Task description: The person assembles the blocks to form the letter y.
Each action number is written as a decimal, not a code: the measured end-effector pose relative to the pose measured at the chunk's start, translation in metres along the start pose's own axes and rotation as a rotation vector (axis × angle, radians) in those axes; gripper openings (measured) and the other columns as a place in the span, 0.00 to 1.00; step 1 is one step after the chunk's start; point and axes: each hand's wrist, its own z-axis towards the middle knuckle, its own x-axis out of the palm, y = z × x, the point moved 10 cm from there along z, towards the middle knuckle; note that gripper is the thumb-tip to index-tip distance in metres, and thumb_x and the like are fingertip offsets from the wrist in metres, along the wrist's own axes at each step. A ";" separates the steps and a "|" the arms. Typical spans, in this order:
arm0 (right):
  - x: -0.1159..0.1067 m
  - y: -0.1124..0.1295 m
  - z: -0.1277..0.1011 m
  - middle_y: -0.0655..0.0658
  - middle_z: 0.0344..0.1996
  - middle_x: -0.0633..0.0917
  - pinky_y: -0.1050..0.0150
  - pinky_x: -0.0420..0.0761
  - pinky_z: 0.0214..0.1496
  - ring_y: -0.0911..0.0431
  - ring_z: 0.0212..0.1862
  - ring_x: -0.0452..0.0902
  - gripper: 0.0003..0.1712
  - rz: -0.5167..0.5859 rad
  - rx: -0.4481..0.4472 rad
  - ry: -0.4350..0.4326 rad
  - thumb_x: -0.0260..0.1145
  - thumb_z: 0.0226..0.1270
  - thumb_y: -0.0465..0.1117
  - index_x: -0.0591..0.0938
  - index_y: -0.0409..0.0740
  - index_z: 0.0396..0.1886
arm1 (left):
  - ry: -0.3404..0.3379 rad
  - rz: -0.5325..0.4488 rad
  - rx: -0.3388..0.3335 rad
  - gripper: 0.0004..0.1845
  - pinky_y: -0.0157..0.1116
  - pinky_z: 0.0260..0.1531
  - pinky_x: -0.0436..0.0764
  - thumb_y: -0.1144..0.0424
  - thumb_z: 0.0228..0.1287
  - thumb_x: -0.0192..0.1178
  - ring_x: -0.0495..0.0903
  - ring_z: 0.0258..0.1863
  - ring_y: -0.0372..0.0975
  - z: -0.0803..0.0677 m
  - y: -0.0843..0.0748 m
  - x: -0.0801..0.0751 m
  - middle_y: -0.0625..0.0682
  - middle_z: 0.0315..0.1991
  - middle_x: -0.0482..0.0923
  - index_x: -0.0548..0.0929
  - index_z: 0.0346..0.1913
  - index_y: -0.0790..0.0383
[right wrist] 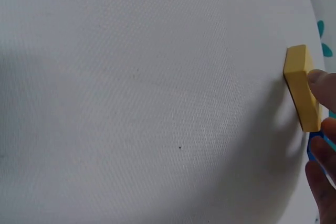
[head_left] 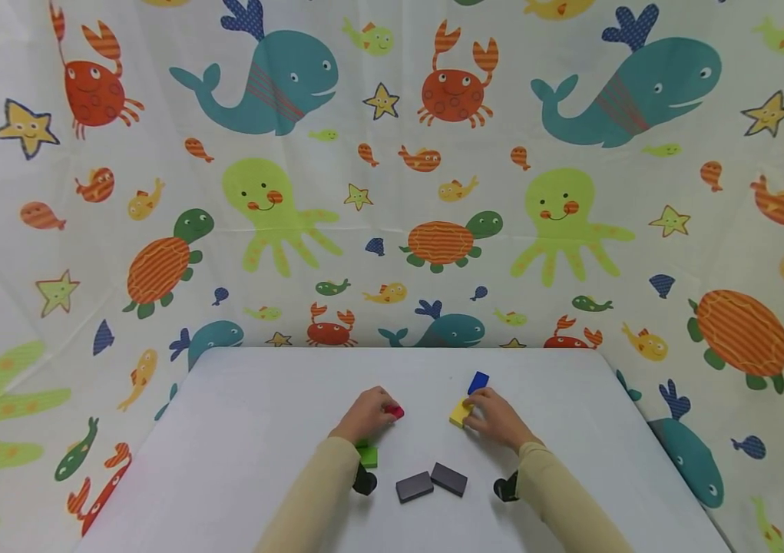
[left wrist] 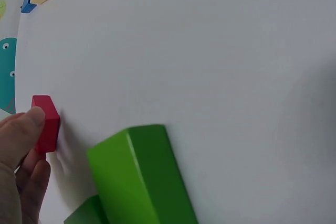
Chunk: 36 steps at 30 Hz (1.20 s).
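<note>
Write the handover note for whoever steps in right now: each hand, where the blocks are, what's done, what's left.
Left hand: fingers curled on the red block, which sits on the white table.
Right hand: holds the yellow block at the table surface; the blue block lies just beyond its fingers.
Green block lies beside the left wrist. Two dark grey blocks lie side by side near the front edge, between the forearms, untouched.
Done: nothing is stacked or joined; every block lies single on the table.
Left: judging by the grips, red and yellow are the pieces in play; blue, green and the grey pair still wait.
</note>
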 end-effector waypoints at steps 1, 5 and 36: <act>0.001 -0.001 0.000 0.43 0.50 0.78 0.49 0.74 0.61 0.48 0.54 0.75 0.16 0.000 0.008 0.004 0.73 0.60 0.44 0.85 0.46 0.47 | 0.001 0.004 -0.003 0.10 0.43 0.48 0.78 0.66 0.61 0.67 0.76 0.42 0.42 0.000 0.000 0.001 0.51 0.41 0.78 0.88 0.45 0.64; 0.003 0.002 -0.001 0.44 0.49 0.79 0.49 0.74 0.61 0.48 0.53 0.75 0.16 0.009 0.013 0.007 0.73 0.60 0.43 0.84 0.45 0.47 | -0.012 0.008 0.008 0.11 0.42 0.48 0.79 0.65 0.61 0.68 0.76 0.42 0.42 0.001 -0.004 0.003 0.51 0.41 0.77 0.87 0.45 0.64; -0.007 0.004 0.000 0.41 0.51 0.77 0.48 0.73 0.61 0.48 0.54 0.73 0.23 0.045 0.039 -0.059 0.75 0.58 0.42 0.83 0.44 0.54 | -0.021 -0.041 0.002 0.11 0.37 0.44 0.78 0.65 0.57 0.71 0.76 0.38 0.40 0.012 -0.037 0.024 0.51 0.37 0.79 0.87 0.43 0.65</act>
